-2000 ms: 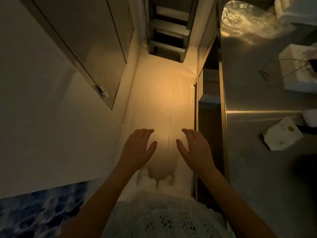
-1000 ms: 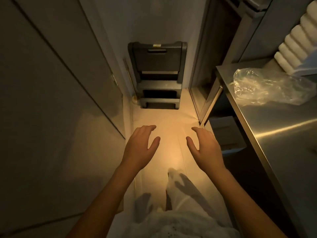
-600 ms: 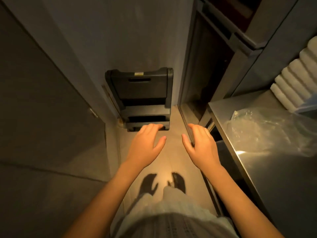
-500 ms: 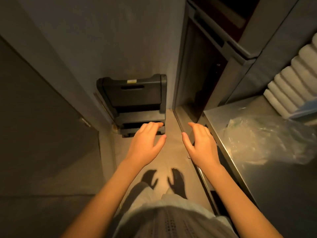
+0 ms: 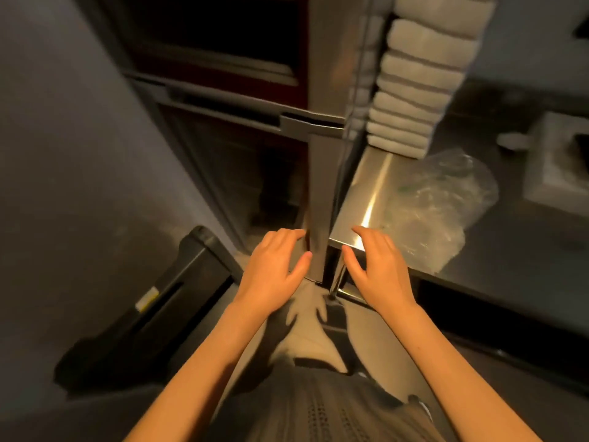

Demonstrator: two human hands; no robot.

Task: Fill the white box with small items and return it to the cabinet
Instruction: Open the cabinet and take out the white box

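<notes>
My left grip (image 5: 274, 269) and my right grip (image 5: 379, 272) hang side by side in front of me, palms down, both open with fingers loosely spread and slightly curved, holding nothing. Between them rises the steel front edge of a tall metal cabinet (image 5: 322, 173), whose dark compartments (image 5: 223, 59) stand open above and to the left. My left fingertips are just beside that edge, and I cannot tell whether they touch it. My right grip is over the near corner of the shiny stainless-steel table (image 5: 366, 199). On that table, just beyond my right grip, lies a crumpled clear plastic bag (image 5: 436, 212), and behind it, against the cabinet side, stands a stack of folded white towels (image 5: 414, 90). Far to the right on the same table sits a blurred white box-shaped thing (image 5: 554, 173) with a dark opening on top, well apart from both grips. I cannot tell whether it is the box meant. A black plastic folding step stool (image 5: 165, 301) stands on the floor (image 5: 306, 314) to my left, against the grey wall (image 5: 79, 154).
</notes>
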